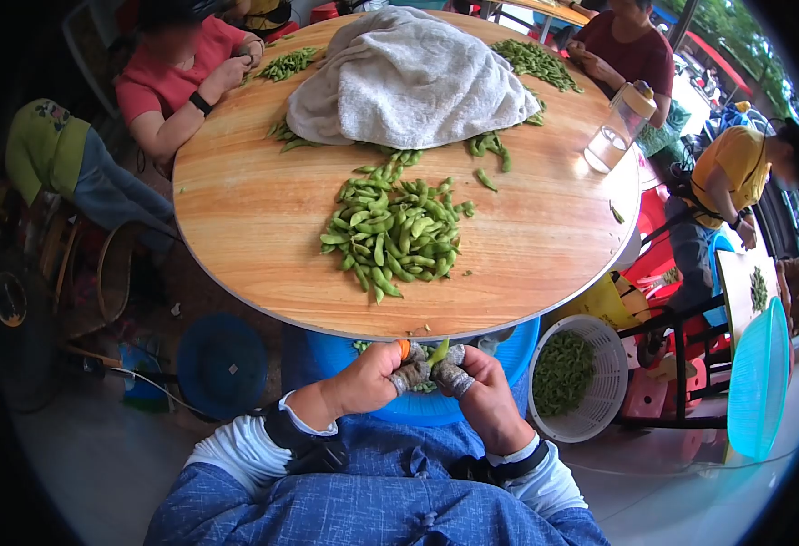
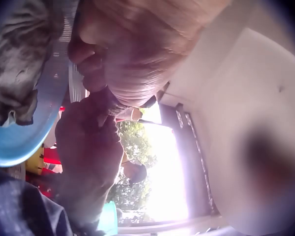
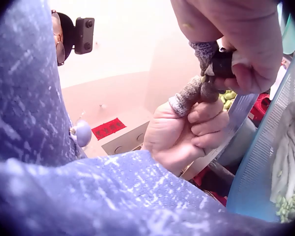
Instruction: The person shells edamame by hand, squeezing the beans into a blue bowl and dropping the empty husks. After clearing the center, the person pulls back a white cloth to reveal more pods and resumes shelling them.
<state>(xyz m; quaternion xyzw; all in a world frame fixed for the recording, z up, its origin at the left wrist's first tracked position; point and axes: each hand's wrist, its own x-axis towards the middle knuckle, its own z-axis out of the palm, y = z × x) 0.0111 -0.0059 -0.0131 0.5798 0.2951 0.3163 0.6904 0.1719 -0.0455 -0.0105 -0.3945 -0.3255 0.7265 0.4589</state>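
A green edamame pod sticks up between both hands, just off the table's near edge. My left hand pinches it from one side, and an orange band circles one of its fingers. From the other side my right hand grips the pod with thumb and fingers. Grey knitted covers wrap fingertips on both hands. Below them sits a blue basin; in the right wrist view, shelled beans lie in it beside pale cloth-like material. Hands mostly hide the pod in the wrist views.
On the round wooden table lie a heap of pods, a grey towel and a bottle. A white basket of pods stands at right, a blue tub at left. Several people sit around.
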